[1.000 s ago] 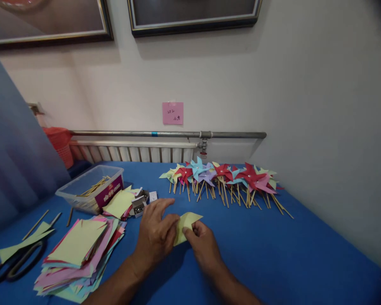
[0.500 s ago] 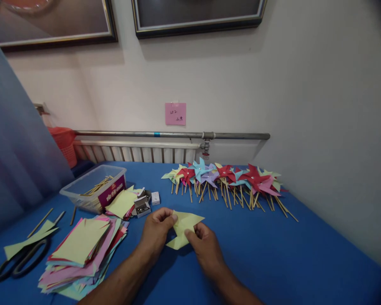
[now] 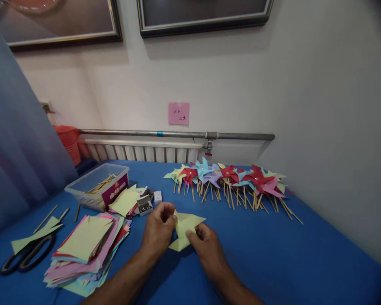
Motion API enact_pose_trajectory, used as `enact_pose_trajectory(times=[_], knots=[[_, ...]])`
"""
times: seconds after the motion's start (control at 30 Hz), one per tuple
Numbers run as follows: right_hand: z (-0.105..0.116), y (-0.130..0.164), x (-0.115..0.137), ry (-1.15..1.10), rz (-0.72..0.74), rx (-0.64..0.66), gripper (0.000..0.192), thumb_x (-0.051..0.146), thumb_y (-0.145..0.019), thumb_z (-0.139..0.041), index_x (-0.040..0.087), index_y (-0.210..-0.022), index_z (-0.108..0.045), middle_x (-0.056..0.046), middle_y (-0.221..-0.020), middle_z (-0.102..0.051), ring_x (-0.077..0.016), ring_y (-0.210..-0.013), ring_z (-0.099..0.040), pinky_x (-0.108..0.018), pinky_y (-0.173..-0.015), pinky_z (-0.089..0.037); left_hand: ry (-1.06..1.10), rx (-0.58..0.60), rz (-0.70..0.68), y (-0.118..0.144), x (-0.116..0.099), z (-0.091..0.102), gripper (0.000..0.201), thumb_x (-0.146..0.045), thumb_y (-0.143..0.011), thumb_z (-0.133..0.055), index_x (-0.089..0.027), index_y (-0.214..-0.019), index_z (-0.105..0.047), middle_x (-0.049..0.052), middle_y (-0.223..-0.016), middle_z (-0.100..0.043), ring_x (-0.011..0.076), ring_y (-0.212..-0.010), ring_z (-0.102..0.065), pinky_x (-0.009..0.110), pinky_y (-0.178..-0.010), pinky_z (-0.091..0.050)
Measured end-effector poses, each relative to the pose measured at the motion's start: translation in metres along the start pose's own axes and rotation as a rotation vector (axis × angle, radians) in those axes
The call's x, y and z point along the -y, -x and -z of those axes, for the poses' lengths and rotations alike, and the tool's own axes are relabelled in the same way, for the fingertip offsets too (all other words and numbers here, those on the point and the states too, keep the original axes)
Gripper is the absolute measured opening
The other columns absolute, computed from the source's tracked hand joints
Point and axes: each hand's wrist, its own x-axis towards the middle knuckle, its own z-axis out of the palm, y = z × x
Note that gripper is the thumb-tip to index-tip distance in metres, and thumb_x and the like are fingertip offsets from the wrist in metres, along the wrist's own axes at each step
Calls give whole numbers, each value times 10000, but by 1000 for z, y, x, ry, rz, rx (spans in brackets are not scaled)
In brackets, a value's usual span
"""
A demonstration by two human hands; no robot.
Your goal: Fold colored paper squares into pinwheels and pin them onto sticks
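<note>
A yellow paper pinwheel piece (image 3: 184,226), partly folded, is held above the blue table between both hands. My left hand (image 3: 158,228) pinches its left edge between thumb and fingers. My right hand (image 3: 206,250) grips the right side, with the thumb pressed on the paper's middle. Left of my forearm lies a stack of coloured paper (image 3: 84,239), its top sheets yellow. Just beyond my left hand, a small open box of metal pins (image 3: 144,206) sits next to a small white box (image 3: 158,197).
Finished pinwheels (image 3: 228,173) on sticks lie in a row at the back right. A plastic tub (image 3: 92,192) of wooden sticks stands at the back left. Black-handled scissors (image 3: 28,258) lie far left under paper scraps. A smaller paper pile (image 3: 125,201) lies by the tub.
My left hand has shifted slightly upward along the paper's left edge. My right hand keeps its hold. The whole view has moved a little, so things appear further right.
</note>
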Motion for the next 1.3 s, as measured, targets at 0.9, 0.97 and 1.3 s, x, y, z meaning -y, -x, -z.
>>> enact_pose_trajectory(times=[0.9,0.97,1.3], knots=[[1,-15,-25,-187,33,-41,204,415,-666,-704,217,-679,-655,16,-638,-642,-172,-617,-539,-277,-604,-424,-705,52,-911,21,3,-3,214,-128,-966,-548,-216,-880,-723,101,-1217,-733,267,-1127,-647,429,-911,-494],[0,-15,-24,-211,47,-20,207,415,-677,-718,215,-713,-679,10,-659,-662,-176,-630,-552,-277,-613,-431,-705,64,-893,21,3,-2,220,-127,-966,-538,-218,-901,-728,105,-1225,-731,274,-1136,-644,435,-907,-496],[-1,-13,-23,-291,20,2,217,401,-677,-749,204,-755,-705,-4,-719,-701,-185,-679,-584,-283,-668,-456,-689,96,-840,22,4,-3,228,-122,-953,-518,-214,-904,-720,104,-1247,-727,279,-1137,-643,461,-924,-502]])
